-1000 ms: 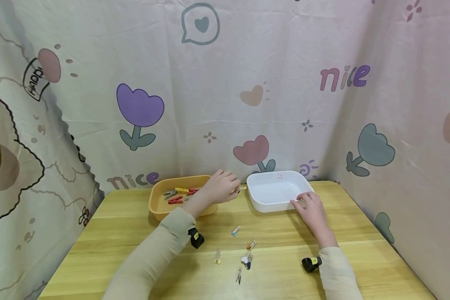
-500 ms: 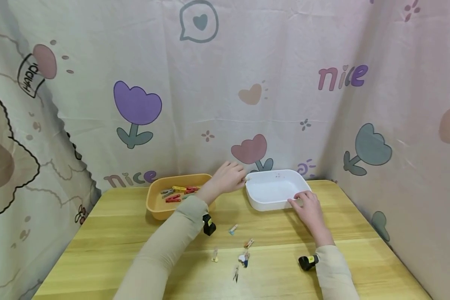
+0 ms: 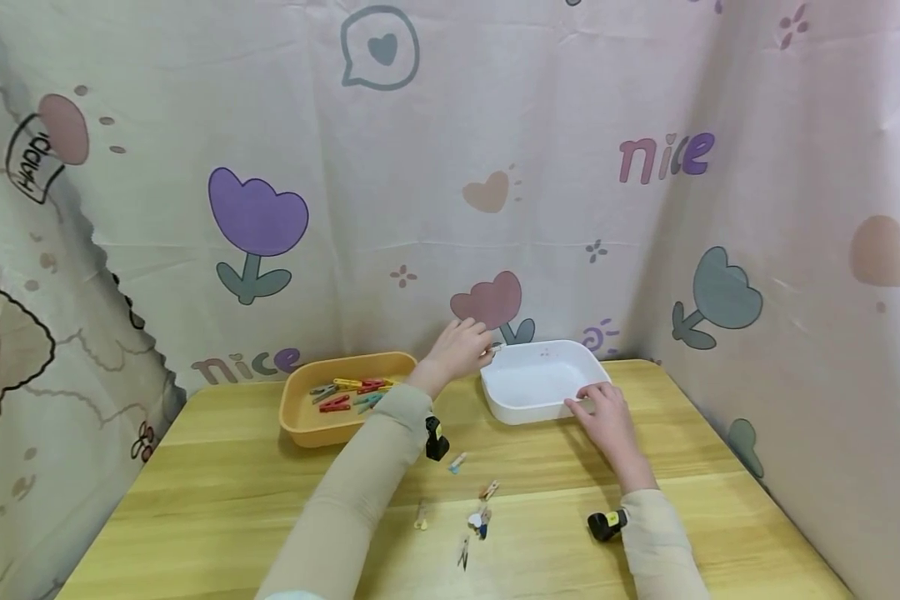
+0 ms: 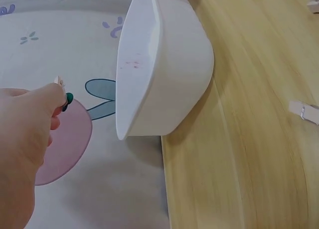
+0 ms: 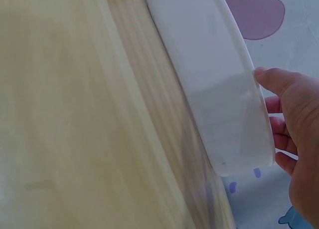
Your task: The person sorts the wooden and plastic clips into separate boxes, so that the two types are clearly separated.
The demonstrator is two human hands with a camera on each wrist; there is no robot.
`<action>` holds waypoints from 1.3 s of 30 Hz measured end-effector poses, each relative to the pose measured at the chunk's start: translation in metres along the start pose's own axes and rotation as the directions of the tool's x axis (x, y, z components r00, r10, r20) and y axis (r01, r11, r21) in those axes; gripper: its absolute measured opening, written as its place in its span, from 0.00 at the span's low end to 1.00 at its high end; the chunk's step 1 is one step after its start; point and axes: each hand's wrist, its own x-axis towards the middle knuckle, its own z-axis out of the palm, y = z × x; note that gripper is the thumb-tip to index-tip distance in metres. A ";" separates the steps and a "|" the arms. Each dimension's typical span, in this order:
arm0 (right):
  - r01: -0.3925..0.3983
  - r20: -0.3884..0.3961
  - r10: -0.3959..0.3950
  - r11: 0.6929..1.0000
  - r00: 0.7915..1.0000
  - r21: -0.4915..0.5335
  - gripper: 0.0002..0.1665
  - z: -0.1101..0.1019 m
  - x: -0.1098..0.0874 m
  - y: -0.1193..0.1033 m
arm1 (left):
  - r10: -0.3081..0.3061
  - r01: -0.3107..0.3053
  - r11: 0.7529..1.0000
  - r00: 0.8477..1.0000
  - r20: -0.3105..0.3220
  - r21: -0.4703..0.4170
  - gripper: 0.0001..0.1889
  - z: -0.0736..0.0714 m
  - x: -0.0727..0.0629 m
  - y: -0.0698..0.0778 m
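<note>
My left hand [image 3: 457,350] pinches a small wooden clothespin [image 4: 59,82] with a dark green ornament on it. It is raised by the left rim of a white plastic basin [image 3: 528,413]. In the left wrist view, the clothespin stands apart from that rim, and the fingers hide most of it. On the basin's near right corner, my right hand [image 3: 607,418] grips the rim, thumb outside and fingers on the inner side. Pink marks show on the basin's inside; no clothespins are visible in it.
A yellow-orange basin [image 3: 322,437] with several coloured clips [image 3: 335,405] stands at the back left. On the wooden table [image 3: 217,500] lie several small decorated clothespins, among them an orange one [image 3: 489,490] and a plain one [image 3: 462,552]. A printed curtain [image 3: 390,208] hangs behind.
My left hand has moved right, from beside the orange basin to the white basin's left rim, carrying the clothespin. The right hand keeps its grip. The head view has shifted slightly right.
</note>
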 end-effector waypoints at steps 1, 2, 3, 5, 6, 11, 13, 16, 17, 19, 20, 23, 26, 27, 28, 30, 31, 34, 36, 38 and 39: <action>0.002 -0.005 -0.002 1.000 1.000 0.001 0.18 0.000 0.000 -0.001 | 0.000 0.000 1.000 1.000 -0.007 0.007 0.06 0.001 0.001 0.000; 0.007 -0.011 -0.007 1.000 1.000 0.003 0.18 0.001 0.000 -0.001 | -0.003 0.003 1.000 1.000 -0.005 0.012 0.07 0.002 0.002 0.000; 0.008 -0.015 -0.008 1.000 1.000 0.002 0.18 0.002 0.000 -0.001 | -0.005 0.005 1.000 1.000 0.001 0.019 0.07 0.002 0.004 0.000; 0.012 -0.020 -0.011 1.000 1.000 0.005 0.18 0.003 0.000 -0.002 | -0.010 0.009 0.999 1.000 0.011 0.032 0.07 0.004 0.006 -0.001; 0.011 -0.021 -0.011 1.000 1.000 0.006 0.17 0.003 0.000 -0.003 | -0.014 0.013 0.999 1.000 0.017 0.036 0.07 0.004 0.007 -0.001; 0.014 -0.018 -0.014 1.000 1.000 0.016 0.18 0.004 0.002 -0.005 | -0.056 0.055 0.998 0.997 0.044 0.038 0.08 0.006 0.012 -0.002; 0.013 -0.015 -0.012 1.000 1.000 0.014 0.18 0.005 0.003 -0.005 | -0.072 0.070 0.997 0.996 0.051 0.029 0.08 0.007 0.014 -0.002; 0.007 -0.007 -0.007 1.000 1.000 0.007 0.18 0.005 0.003 -0.005 | -0.094 0.094 0.996 0.994 0.062 0.013 0.08 0.009 0.015 0.000; 0.006 -0.005 -0.006 1.000 1.000 0.003 0.18 0.005 0.003 -0.005 | -0.105 0.105 0.994 0.992 0.069 0.009 0.08 0.010 0.015 0.001; 0.007 -0.004 -0.007 1.000 1.000 -0.003 0.18 0.006 0.003 -0.004 | -0.135 0.135 0.991 0.988 0.080 -0.004 0.08 0.012 0.015 0.002; 0.009 -0.007 -0.009 1.000 1.000 -0.005 0.18 0.006 0.004 -0.003 | -0.151 0.152 0.988 0.985 0.087 -0.008 0.08 0.014 0.015 0.002; 0.017 -0.016 -0.017 1.000 1.000 -0.009 0.18 0.006 0.004 -0.002 | -0.195 0.198 0.980 0.975 0.110 -0.016 0.09 0.018 0.015 0.003; 0.019 -0.024 -0.019 1.000 1.000 -0.010 0.18 0.005 0.003 -0.002 | -0.225 0.229 0.973 0.966 0.131 -0.016 0.10 0.021 0.015 0.004; 0.018 -0.026 -0.019 1.000 0.999 -0.010 0.18 0.005 0.003 -0.003 | -0.231 0.235 0.972 0.963 0.139 -0.013 0.10 0.022 0.015 0.005; 0.017 -0.026 -0.018 1.000 0.999 -0.008 0.18 0.005 0.002 -0.003 | -0.237 0.241 0.971 0.961 0.142 -0.012 0.11 0.023 0.015 0.005; 0.017 -0.027 -0.017 1.000 0.999 -0.004 0.18 0.005 0.002 -0.003 | -0.247 0.251 0.968 0.959 0.143 -0.011 0.11 0.024 0.015 0.006; 0.016 -0.028 -0.016 1.000 0.999 -0.003 0.18 0.005 0.002 -0.003 | -0.250 0.254 0.967 0.958 0.140 -0.008 0.11 0.025 0.015 0.007; 0.013 -0.025 -0.012 1.000 1.000 0.003 0.18 0.005 0.001 -0.002 | -0.266 0.271 0.962 0.956 0.126 -0.021 0.12 0.028 0.016 0.009; 0.009 -0.025 -0.009 1.000 1.000 0.001 0.18 0.005 0.001 -0.001 | -0.278 0.285 0.958 0.953 0.117 -0.045 0.14 0.029 0.016 0.011; 0.008 -0.027 -0.008 1.000 1.000 -0.001 0.18 0.005 0.001 0.000 | -0.287 0.295 0.953 0.952 0.110 -0.072 0.16 0.030 0.017 0.012; 0.008 -0.027 -0.008 1.000 1.000 -0.003 0.18 0.005 0.001 0.000 | -0.289 0.298 0.951 0.951 0.107 -0.081 0.16 0.030 0.018 0.013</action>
